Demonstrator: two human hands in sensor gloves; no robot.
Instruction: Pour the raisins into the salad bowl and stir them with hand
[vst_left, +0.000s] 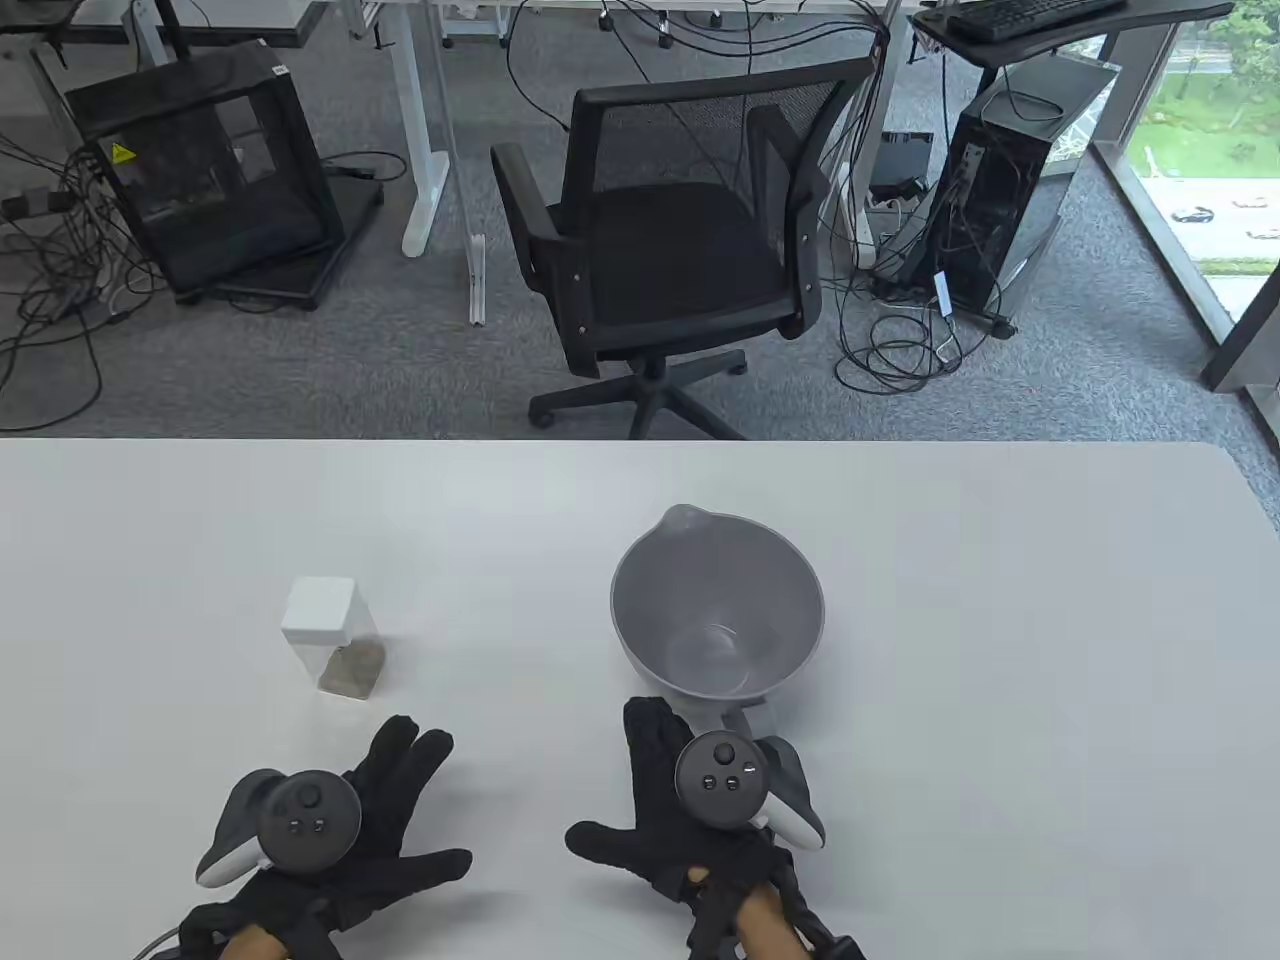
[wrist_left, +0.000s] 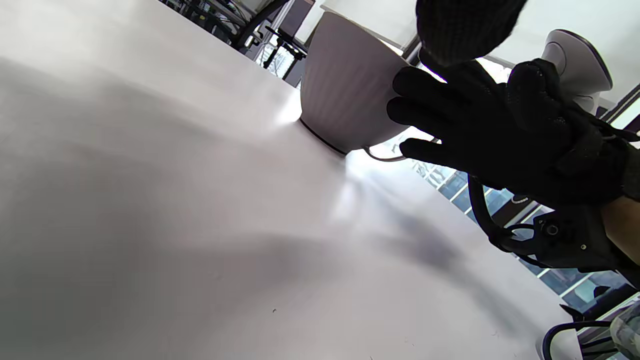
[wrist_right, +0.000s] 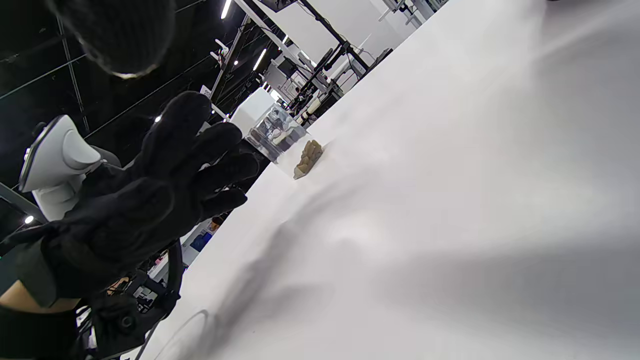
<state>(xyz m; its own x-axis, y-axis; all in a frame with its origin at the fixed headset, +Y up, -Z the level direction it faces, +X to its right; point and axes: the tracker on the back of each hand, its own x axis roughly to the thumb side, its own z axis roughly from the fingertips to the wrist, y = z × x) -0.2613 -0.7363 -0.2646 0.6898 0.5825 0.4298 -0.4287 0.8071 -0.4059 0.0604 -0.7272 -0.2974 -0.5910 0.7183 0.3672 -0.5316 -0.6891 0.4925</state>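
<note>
A clear square container (vst_left: 332, 637) with a white lid stands left of centre, a small heap of raisins (vst_left: 353, 671) at its bottom. The empty grey salad bowl (vst_left: 652, 600) stands right of centre, spout away from me and handle toward me. My left hand (vst_left: 400, 810) lies flat a little in front of the container, fingers spread and holding nothing. My right hand (vst_left: 640, 800) is spread just in front of the bowl's handle, also holding nothing. The right wrist view shows the left hand (wrist_right: 165, 190) short of the container (wrist_right: 272, 131). The left wrist view shows the right hand (wrist_left: 480, 130) beside the bowl (wrist_left: 345, 90).
The white table (vst_left: 1000, 650) extends bare to the right and behind both objects. Beyond its far edge stand a black office chair (vst_left: 670, 250), a computer tower (vst_left: 1010, 190) and a black cabinet (vst_left: 210, 170) on the carpet.
</note>
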